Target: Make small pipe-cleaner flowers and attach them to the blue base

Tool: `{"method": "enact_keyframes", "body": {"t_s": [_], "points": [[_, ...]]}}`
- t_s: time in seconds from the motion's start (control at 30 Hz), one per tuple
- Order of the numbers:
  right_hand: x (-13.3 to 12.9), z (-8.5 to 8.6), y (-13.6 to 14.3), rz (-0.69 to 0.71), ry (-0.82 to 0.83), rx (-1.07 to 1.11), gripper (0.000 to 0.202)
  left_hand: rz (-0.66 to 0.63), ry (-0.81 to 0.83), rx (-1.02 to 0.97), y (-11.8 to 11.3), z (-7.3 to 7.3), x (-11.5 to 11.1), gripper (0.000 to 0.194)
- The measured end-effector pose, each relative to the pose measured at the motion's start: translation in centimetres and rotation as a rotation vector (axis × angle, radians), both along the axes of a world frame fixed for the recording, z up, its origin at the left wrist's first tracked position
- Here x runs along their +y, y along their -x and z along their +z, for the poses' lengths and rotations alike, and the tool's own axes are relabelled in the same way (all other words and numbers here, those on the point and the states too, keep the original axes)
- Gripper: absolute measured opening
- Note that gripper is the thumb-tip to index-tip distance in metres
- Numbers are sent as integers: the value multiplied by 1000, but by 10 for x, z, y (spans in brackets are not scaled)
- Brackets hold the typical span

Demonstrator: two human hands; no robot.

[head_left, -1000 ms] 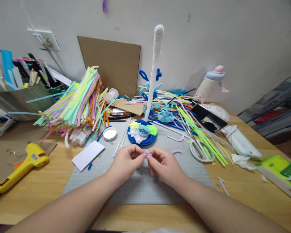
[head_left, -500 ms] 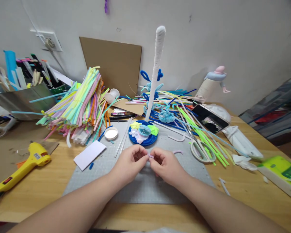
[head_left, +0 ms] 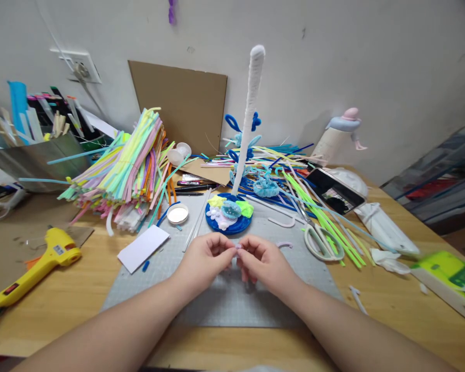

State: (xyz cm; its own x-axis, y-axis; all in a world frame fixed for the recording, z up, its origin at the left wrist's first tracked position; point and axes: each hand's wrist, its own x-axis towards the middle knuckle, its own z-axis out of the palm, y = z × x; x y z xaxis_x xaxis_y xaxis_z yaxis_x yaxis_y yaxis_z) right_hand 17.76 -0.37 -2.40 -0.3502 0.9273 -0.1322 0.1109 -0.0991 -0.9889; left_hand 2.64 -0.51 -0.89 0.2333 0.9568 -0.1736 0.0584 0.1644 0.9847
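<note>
Between my fingertips is a small lilac pipe cleaner piece (head_left: pixel 237 246), mostly hidden. My left hand (head_left: pixel 209 257) pinches it from one side and my right hand (head_left: pixel 264 262) from the other, above the grey cutting mat (head_left: pixel 201 312). Just beyond them stands a round blue fuzzy base (head_left: pixel 238 226) bearing yellow, white, green and light-blue fuzzy shapes. A tall white wrapped post (head_left: pixel 251 93) rises behind it, with blue loops and leaves around it. A short lilac pipe cleaner offcut (head_left: pixel 284 245) lies on the mat beside my right hand.
To the left are a yellow glue gun (head_left: pixel 34 268), a white card (head_left: pixel 143 249) and a large pipe cleaner bundle (head_left: pixel 127 165). Scissors (head_left: pixel 323 242), green pipe cleaners (head_left: pixel 344 237) and a phone (head_left: pixel 335 191) lie on the right. Cardboard (head_left: pixel 178 103) leans against the wall.
Both hands stay in nearly the same place, still pinching the lilac piece. The right hand's lower fingers have spread a little downward, and less of the piece shows.
</note>
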Motion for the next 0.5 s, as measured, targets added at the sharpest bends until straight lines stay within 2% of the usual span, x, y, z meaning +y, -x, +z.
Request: {"method": "enact_keyframes", "body": {"t_s": [0.3,0.5], "points": [[-1,8,1,5,29,87,23,36,37,-148,0,5,2,24],[-5,4,1,-11,-88,-48,18,59,38,29,-2,4,-1,19]]}}
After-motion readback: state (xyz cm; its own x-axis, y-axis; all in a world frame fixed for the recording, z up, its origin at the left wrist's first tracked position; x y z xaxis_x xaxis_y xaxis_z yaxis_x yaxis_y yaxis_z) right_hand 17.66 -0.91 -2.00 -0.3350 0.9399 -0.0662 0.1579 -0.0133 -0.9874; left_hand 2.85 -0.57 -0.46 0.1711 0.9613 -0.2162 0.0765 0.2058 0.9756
